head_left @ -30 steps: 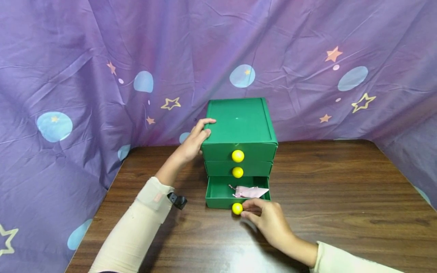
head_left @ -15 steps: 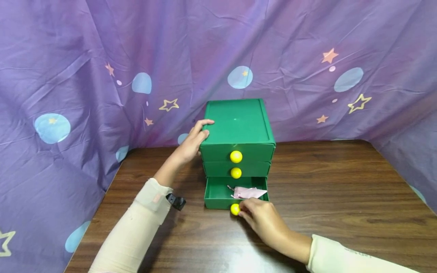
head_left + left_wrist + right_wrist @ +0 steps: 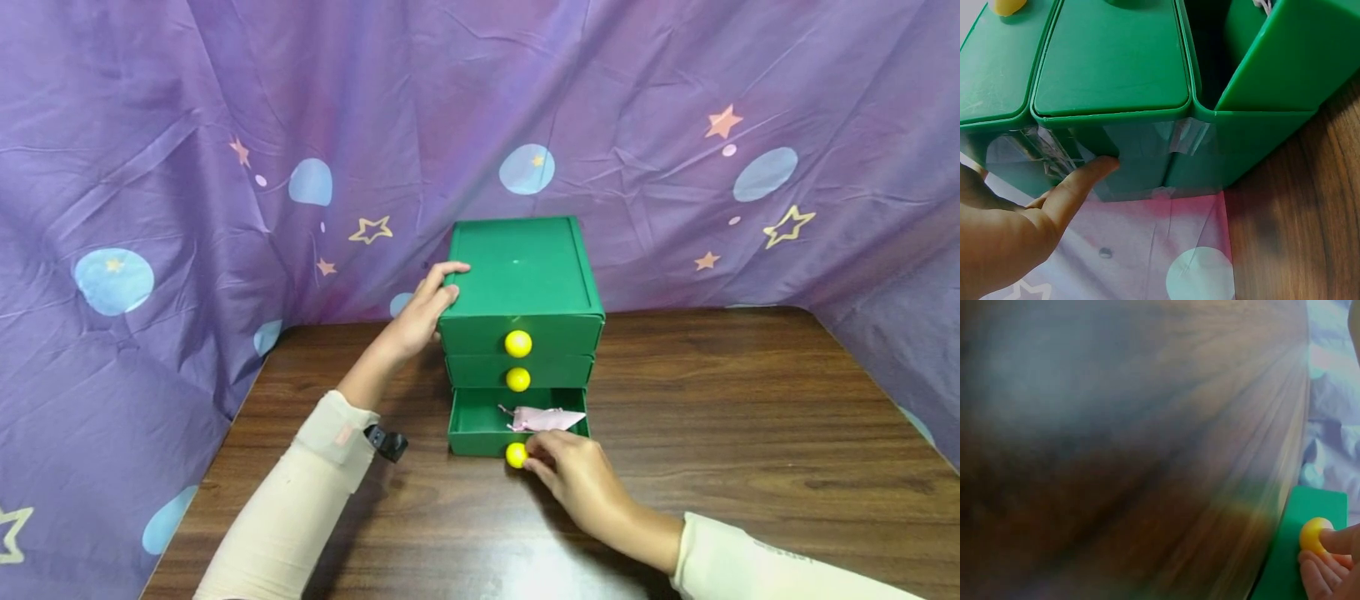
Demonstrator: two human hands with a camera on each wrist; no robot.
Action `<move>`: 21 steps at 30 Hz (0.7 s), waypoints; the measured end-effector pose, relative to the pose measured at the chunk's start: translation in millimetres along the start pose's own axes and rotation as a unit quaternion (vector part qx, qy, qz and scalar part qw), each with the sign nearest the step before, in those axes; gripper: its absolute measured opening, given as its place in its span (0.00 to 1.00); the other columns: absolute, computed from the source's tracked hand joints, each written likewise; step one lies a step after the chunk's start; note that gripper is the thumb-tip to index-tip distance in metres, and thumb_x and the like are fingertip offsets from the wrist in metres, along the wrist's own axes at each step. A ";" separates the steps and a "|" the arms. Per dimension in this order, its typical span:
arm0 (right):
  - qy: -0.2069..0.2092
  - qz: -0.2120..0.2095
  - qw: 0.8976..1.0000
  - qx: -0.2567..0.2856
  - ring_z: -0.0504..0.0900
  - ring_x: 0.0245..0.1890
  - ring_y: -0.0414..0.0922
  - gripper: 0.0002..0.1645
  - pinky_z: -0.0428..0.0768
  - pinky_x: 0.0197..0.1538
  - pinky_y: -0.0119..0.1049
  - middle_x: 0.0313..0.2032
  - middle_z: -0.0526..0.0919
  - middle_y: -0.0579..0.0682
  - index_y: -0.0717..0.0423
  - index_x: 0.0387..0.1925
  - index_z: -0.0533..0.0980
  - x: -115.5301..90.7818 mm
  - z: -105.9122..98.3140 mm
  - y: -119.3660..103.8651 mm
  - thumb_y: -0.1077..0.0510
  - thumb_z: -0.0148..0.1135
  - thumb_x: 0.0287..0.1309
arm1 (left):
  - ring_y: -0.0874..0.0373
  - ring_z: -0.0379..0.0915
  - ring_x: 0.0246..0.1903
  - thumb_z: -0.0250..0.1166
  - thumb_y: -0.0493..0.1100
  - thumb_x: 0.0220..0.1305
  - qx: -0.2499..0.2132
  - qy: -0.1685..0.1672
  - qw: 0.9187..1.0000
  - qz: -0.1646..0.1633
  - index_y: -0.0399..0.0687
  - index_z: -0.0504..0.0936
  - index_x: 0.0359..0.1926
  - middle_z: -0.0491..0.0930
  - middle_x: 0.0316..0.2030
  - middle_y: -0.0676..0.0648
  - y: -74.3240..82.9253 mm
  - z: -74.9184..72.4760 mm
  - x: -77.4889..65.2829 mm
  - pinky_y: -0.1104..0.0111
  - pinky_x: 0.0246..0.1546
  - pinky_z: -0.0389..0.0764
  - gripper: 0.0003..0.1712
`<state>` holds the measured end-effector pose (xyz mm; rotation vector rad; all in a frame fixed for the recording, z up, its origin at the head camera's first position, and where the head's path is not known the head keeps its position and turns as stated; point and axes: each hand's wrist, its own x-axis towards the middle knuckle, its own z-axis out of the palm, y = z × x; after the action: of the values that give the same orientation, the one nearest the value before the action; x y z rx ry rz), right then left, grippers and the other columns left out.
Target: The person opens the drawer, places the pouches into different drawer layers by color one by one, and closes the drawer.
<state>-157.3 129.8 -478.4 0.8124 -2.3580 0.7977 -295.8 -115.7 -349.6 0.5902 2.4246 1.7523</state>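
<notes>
A green drawer cabinet (image 3: pixel 521 279) stands upright on the table. Its bottom drawer (image 3: pixel 477 444) is pulled out and holds a small pink drawstring pouch (image 3: pixel 546 419). My right hand (image 3: pixel 585 482) pinches that drawer's round yellow knob (image 3: pixel 515 455) between thumb and fingers, as the right wrist view also shows. Over the cabinet's top left edge lies my left hand (image 3: pixel 422 315); in the left wrist view one straight finger (image 3: pixel 1088 177) presses the side wall. The upper drawer (image 3: pixel 480 335) and the middle drawer (image 3: pixel 480 371) are closed, each with a yellow knob.
The brown wooden table (image 3: pixel 720 433) extends on both sides of the cabinet. Purple cloth (image 3: pixel 637 242) with stars and blue shapes hangs right behind it and along the left. A small black camera (image 3: pixel 387 442) is strapped to the left wrist.
The right thumb and fingers have come together on the bottom knob, where they only touched it loosely before. The drawer has moved very slightly inward. The left hand stays put.
</notes>
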 end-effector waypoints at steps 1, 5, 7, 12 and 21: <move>0.002 0.000 1.000 0.000 0.84 0.29 0.37 0.17 0.86 0.34 0.31 0.30 0.87 0.45 0.53 0.31 0.82 0.6 0.7 1.2 0.66 0.83 0.41 | 0.53 0.73 0.34 0.43 0.48 0.79 0.001 -0.001 1.000 -0.001 0.54 0.61 0.75 0.51 0.70 0.32 -0.3 -0.1 0.2 0.69 0.24 0.82 0.27; 0.010 0.000 1.000 0.003 0.84 0.29 0.37 0.18 0.86 0.35 0.31 0.30 0.87 0.45 0.54 0.31 0.82 3.8 2.2 4.3 0.66 0.84 0.40 | 0.56 0.68 0.30 0.43 0.49 0.79 0.008 -0.002 1.000 0.000 0.55 0.61 0.75 0.52 0.68 0.33 -0.9 -0.1 0.3 0.72 0.21 0.76 0.27; 0.012 0.000 1.000 0.006 0.84 0.29 0.38 0.18 0.86 0.35 0.31 0.30 0.87 0.46 0.55 0.31 0.82 5.0 2.1 5.0 0.67 0.84 0.39 | 0.57 0.67 0.29 0.43 0.49 0.79 0.010 -0.002 1.000 0.001 0.55 0.61 0.75 0.53 0.67 0.33 -1.2 0.0 0.4 0.73 0.20 0.74 0.27; 0.013 -0.003 1.000 0.009 0.85 0.29 0.38 0.18 0.86 0.35 0.31 0.30 0.88 0.46 0.55 0.31 0.81 6.2 2.4 6.6 0.67 0.84 0.39 | 0.56 0.69 0.30 0.43 0.48 0.79 0.005 0.000 1.000 0.004 0.53 0.61 0.75 0.52 0.68 0.33 -0.9 0.1 0.6 0.72 0.21 0.76 0.27; 0.007 0.002 1.000 0.011 0.85 0.29 0.38 0.18 0.86 0.35 0.30 0.30 0.88 0.46 0.54 0.31 0.81 7.3 2.3 7.8 0.67 0.84 0.40 | 0.56 0.71 0.30 0.43 0.47 0.79 0.000 0.001 1.000 0.008 0.51 0.61 0.75 0.52 0.68 0.31 0.9 1.0 -0.6 0.73 0.20 0.76 0.27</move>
<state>-168.3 130.6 -478.2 0.8096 -2.3431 0.8306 -294.7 -114.7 -349.2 0.6109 2.4284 1.7599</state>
